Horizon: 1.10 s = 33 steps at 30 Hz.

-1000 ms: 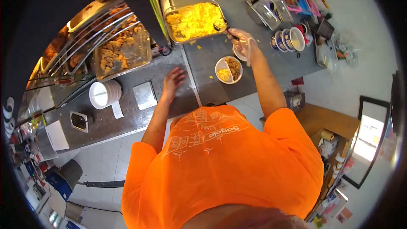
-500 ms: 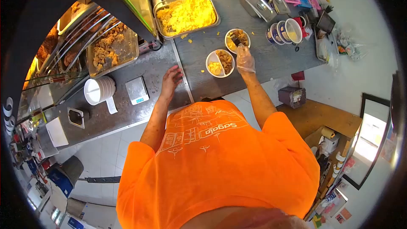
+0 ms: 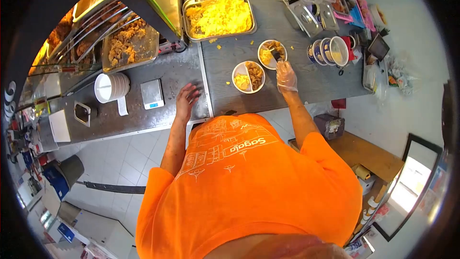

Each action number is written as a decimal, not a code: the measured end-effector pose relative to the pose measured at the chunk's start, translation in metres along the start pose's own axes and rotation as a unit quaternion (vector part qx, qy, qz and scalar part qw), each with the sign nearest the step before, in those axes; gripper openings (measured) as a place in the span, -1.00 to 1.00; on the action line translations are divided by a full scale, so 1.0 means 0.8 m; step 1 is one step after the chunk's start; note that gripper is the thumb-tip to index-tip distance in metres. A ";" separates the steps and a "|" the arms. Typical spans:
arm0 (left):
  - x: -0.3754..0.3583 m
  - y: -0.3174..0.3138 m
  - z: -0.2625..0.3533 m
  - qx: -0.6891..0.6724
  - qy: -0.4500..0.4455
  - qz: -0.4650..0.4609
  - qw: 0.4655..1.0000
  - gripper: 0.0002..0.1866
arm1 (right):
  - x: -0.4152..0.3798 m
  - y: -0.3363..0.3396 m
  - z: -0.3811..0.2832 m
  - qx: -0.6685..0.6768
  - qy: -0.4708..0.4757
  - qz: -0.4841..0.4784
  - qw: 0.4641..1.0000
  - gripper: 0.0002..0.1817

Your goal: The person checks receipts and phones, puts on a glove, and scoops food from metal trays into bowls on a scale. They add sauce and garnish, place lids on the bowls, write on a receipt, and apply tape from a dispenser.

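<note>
My right hand (image 3: 286,76) wears a clear plastic glove and grips a dark spoon (image 3: 276,55) whose tip rests in a white divided bowl (image 3: 272,53) holding yellow and brown food. A second divided bowl (image 3: 248,77) with the same foods sits just left of that hand. My left hand (image 3: 185,100) lies flat and bare on the grey counter (image 3: 167,74), fingers spread, holding nothing. A metal tray of yellow rice (image 3: 219,17) stands at the back of the counter.
A small digital scale (image 3: 152,93) and a stack of white bowls (image 3: 111,88) sit left of my left hand. A tray of fried brown food (image 3: 128,44) sits under a glass display. Lidded metal pots (image 3: 312,15), printed cups (image 3: 330,50) and clutter fill the right end.
My right hand came back from the rice tray with the spoon and now holds it in the farther bowl. The left hand stayed flat on the counter.
</note>
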<state>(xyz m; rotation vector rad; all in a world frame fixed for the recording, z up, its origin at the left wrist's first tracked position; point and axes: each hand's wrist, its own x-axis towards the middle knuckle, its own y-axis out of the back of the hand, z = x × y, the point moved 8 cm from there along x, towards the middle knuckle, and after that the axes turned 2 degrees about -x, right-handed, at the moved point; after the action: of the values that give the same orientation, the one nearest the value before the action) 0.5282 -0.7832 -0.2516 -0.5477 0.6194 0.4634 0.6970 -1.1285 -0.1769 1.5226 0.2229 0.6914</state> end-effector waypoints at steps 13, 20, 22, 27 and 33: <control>-0.050 0.096 0.061 -0.109 -0.107 0.144 0.978 -0.53 | 0.082 0.059 0.024 0.255 -0.196 0.092 0.942 -0.80; -0.048 0.101 0.074 -0.103 -0.123 0.144 0.977 -0.54 | 0.181 0.022 -0.005 0.317 -0.132 0.021 0.939 -0.65; -0.036 0.084 0.065 -0.106 -0.093 0.101 0.985 -0.56 | 0.224 0.007 -0.021 0.324 -0.121 0.019 0.938 -0.66; -0.011 0.057 0.055 -0.099 -0.069 0.051 0.991 -0.59 | 0.293 -0.092 -0.057 0.217 -0.075 -0.113 0.967 -0.63; 0.008 0.067 0.106 -0.152 -0.132 0.122 0.972 -0.51 | 0.259 -0.060 -0.158 0.165 0.028 -0.208 0.964 -0.57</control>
<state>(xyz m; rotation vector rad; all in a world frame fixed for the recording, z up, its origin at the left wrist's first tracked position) 0.5381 -0.6898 -0.2155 -0.6891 0.3608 0.8589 0.8060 -0.9060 -0.1736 1.7006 0.7085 0.3714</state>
